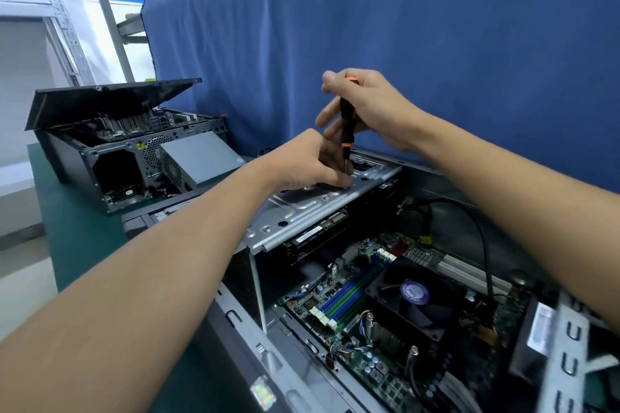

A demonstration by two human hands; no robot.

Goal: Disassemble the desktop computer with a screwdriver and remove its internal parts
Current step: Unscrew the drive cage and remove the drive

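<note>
An open desktop case [288, 355] lies in front of me, its motherboard [339, 305] and black CPU fan [414, 295] exposed. A silver metal drive bracket [302, 211] spans the case's far side. My right hand [372, 107] grips a black-and-orange screwdriver [346, 117] held upright, tip down on the bracket. My left hand [308, 161] rests on the bracket and its fingers pinch the screwdriver's shaft near the tip. The screw itself is hidden behind the fingers.
A second opened computer [110, 147] stands at the back left on the green table [77, 228], a grey power supply [201, 157] leaning against it. A blue cloth [402, 27] hangs behind. A black cable [483, 245] loops over the motherboard.
</note>
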